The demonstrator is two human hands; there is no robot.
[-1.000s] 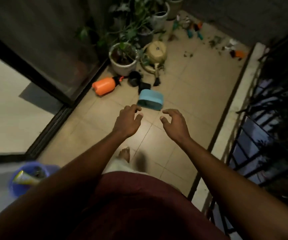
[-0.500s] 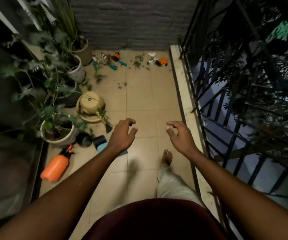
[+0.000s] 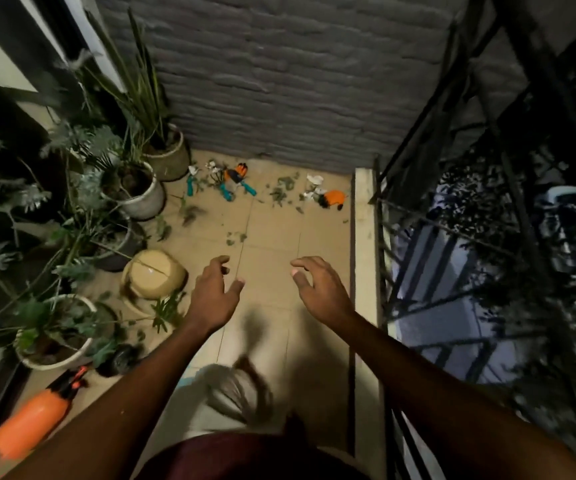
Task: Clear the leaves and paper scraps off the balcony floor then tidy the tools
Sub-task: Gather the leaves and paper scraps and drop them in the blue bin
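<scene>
Tiled floor (image 3: 272,258): leaves (image 3: 281,192), paper scraps (image 3: 315,179), hand tools (image 3: 234,181), pots, orange sprayer (image 3: 33,415)

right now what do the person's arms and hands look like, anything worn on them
Both arms are bare along all of their visible length: no sleeves, gloves, watch or rings can be made out on the left hand or the right hand. Light fingernails show on both. A dark red garment covers the body at the bottom edge.
</scene>
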